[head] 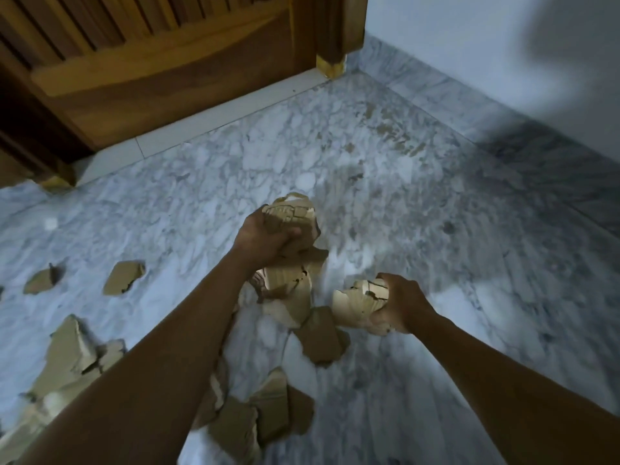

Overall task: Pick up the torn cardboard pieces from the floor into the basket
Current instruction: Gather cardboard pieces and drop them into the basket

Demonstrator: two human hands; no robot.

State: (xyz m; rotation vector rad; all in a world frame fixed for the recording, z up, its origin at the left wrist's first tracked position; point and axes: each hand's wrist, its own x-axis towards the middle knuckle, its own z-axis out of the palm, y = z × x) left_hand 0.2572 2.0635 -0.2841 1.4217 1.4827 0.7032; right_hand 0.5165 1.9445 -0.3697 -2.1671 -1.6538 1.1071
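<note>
My left hand (265, 234) grips a thick bundle of torn cardboard pieces (295, 214) above the marble floor, with more pieces hanging below it (288, 290). My right hand (401, 302) holds a second, smaller bundle of cardboard pieces (357, 302), lower and to the right. Several brown torn pieces lie loose on the floor: one under the hands (320, 335), a heap near the bottom centre (255, 417), a pile at the lower left (67, 357) and two small ones at the left (124, 276). No basket is in view.
A wooden door (161, 62) with its frame post (330, 65) stands at the top left. A pale wall (486, 55) with a marble skirting runs along the right. Grey-white marble floor (436, 213) spreads to the right of the hands.
</note>
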